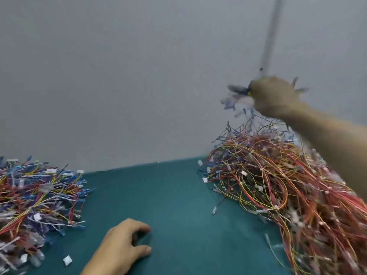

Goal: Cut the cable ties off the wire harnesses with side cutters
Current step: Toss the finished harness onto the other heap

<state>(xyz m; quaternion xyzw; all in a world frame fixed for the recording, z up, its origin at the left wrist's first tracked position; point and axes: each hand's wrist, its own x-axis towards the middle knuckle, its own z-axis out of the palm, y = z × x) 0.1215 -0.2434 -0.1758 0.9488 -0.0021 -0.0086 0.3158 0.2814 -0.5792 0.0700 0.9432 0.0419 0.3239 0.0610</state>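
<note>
My right hand (276, 96) is raised high above the big pile of red, yellow and orange wire harnesses (278, 181) at the right. It is closed around the side cutters (238, 89), whose dark jaws stick out to the left, and around a blurred bundle of wires with blue and white ends (236, 104) that hangs below the fist. My left hand (123, 247) rests on the green table (168, 195) near the front, fingers curled loosely, holding nothing. A second pile of harnesses (35, 201), mostly blue and red, lies at the left.
A grey wall (139, 76) rises right behind the table, with a vertical grey strip (271, 32) above my right hand. Loose white connectors (67, 261) lie near the left pile's front edge. A strip of bare green mat runs between the two piles.
</note>
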